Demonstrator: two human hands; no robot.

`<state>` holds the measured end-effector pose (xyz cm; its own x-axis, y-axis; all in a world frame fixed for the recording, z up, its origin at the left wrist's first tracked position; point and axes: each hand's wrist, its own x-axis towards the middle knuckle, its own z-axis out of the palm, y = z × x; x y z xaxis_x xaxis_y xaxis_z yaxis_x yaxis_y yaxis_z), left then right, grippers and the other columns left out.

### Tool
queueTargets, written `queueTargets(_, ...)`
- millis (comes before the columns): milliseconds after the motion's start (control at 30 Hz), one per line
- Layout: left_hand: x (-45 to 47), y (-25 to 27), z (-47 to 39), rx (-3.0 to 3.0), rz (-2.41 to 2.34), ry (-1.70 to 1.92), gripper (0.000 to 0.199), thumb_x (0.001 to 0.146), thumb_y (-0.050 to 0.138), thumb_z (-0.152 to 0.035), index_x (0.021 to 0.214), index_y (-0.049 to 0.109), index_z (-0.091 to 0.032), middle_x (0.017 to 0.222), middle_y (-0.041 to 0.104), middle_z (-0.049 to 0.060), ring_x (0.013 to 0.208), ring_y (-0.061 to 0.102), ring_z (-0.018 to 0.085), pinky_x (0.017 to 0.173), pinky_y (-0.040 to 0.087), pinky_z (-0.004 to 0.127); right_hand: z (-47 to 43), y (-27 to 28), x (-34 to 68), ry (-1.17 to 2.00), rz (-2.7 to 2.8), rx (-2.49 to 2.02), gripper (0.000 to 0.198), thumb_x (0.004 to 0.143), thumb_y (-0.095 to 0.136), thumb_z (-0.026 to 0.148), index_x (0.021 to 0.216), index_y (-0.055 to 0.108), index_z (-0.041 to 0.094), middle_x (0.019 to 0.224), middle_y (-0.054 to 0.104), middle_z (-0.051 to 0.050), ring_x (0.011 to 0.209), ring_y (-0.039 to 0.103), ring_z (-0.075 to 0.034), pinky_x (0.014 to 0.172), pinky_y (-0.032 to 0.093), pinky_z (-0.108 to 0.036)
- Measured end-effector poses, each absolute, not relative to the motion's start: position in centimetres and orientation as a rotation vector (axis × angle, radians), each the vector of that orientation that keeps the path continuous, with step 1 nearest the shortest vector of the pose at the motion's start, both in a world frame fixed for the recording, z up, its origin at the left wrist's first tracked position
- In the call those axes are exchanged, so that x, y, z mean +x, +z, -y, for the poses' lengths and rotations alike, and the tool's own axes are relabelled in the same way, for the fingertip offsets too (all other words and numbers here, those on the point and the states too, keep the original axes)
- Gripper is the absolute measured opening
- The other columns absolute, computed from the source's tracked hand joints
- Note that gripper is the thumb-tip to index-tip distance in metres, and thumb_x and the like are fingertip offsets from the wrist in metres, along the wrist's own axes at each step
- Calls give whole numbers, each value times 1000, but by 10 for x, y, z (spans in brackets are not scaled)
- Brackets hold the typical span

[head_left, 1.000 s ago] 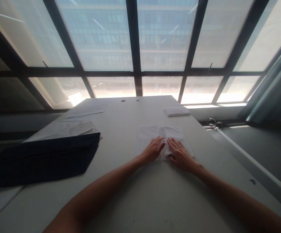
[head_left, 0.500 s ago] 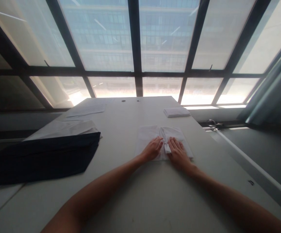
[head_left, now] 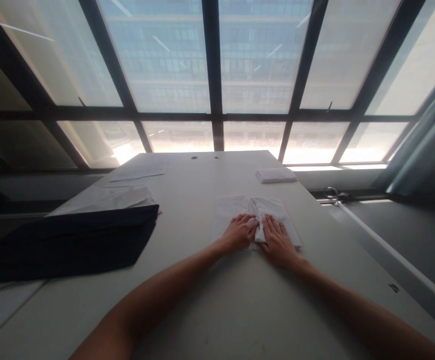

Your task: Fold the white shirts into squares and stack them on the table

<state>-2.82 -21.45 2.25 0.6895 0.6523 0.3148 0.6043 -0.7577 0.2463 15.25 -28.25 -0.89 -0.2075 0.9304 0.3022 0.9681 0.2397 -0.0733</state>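
Observation:
A folded white cloth [head_left: 270,206] lies in front of me on the white table, with a raised fold running down its middle. My left hand [head_left: 239,233] is at that fold, its fingers bent and closed on the fabric edge; the fingertips are partly hidden. Flat on the right half of the cloth rests my right hand [head_left: 278,241], fingers stretched out and pressing down. A small loose flap of the fabric shows between the two hands.
Dark navy fabric [head_left: 70,245] covers the table's left side, over and beside white fabric [head_left: 108,199]. White sheets [head_left: 140,171] lie behind it. Another folded white cloth [head_left: 276,175] sits at the far right, near scissors [head_left: 330,192] past the table's edge.
My left hand's fingers have bent more and shifted slightly toward me along the fold. The small flap between the hands now lies lower. My right hand stays flat. The view has shifted slightly.

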Motion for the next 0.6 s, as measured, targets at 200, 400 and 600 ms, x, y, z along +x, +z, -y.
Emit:
queueTargets(200,-25,27,209,2702,-923,621,32,96,49,-24,123,67,-28,128,67,1,123,55,19,107,39,34,283,-8,152,-179,2226,-1777,79,90,49,35,156,22,2,162,22,-22,152,12,-31,121,15,-51)
queueTargets(400,-23,23,210,2711,-991,597,32,99,46,-28,122,68,-27,131,65,3,125,53,21,108,39,38,283,-8,154,-174,2267,-1793,76,91,49,35,156,24,3,162,20,-22,151,11,-32,120,14,-54)
queueTargets(600,-23,21,205,2631,-995,592,35,96,47,-24,124,68,-27,132,65,2,125,54,21,108,40,37,285,-6,154,-178,2310,-1764,73,94,45,31,158,21,6,163,18,-20,151,12,-32,119,17,-57)
